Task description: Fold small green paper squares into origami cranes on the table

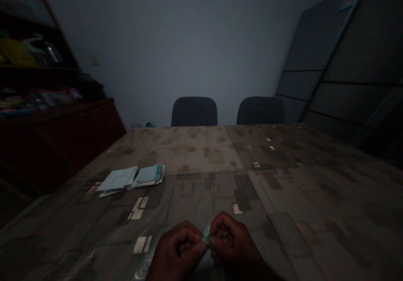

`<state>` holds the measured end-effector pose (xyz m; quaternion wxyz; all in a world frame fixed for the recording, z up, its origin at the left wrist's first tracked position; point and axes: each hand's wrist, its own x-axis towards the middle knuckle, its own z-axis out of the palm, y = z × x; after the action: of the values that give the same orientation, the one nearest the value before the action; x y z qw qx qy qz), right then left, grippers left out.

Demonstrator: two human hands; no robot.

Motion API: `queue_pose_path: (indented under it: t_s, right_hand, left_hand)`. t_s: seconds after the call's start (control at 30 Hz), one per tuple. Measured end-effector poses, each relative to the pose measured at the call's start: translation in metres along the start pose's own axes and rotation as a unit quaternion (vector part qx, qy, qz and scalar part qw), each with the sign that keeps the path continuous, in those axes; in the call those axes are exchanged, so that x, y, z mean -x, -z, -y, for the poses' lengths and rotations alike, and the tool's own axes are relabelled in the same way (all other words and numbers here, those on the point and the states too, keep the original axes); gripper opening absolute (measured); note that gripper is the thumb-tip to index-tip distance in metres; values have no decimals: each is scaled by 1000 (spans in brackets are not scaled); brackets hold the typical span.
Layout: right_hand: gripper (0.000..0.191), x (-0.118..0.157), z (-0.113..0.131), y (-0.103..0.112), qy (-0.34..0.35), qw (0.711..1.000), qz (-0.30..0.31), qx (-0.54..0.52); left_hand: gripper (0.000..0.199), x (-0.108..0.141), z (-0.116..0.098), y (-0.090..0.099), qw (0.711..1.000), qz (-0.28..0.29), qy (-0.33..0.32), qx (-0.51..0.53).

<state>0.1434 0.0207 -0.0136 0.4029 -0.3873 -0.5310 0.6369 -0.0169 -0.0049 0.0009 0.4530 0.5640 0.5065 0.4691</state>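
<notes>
At the bottom centre, my left hand [180, 249] and my right hand [231, 240] meet over the near part of the table. Between their fingertips is a small pale green and white piece [206, 235], pinched from both sides; dim light and the fingers leave its exact shape unclear. Both hands have curled fingers, with thumbs against the piece. Farther off to the left, two stacks of papers lie side by side: one with writing on its top sheet [119, 178], the other with a teal strip at its edge [147, 174].
A patterned cloth covers the table [195, 201]. Two dark chairs [194, 111] [261, 110] stand behind the far edge, before a plain wall. A wooden cabinet with shelves [59, 125] is at the left, and a panelled partition [346, 62] at the right.
</notes>
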Motion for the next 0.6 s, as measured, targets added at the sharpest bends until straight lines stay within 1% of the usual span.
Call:
queue_pose_path:
  t_s: [0.13,0.2,0.33,0.47,0.6]
  right_hand:
    - [30,-1,-4,0,16,1000,-17,11]
    - [32,-2,-6,1,21,999,-25,5]
    - [33,-1,-5,2,19,1000,-2,-2]
    - [28,1,-4,2,15,1000,18,5]
    - [25,0,-7,3,24,999,3,27]
  left_hand:
    - [18,-1,6,-1,999,13,2,31]
    - [17,-2,8,0,999,23,-4,29]
    - [17,-3,9,3,999,34,-17,0]
    - [20,-3,5,4,999,34,-34,-14]
    - [19,-3,5,2,999,16,-16,-31]
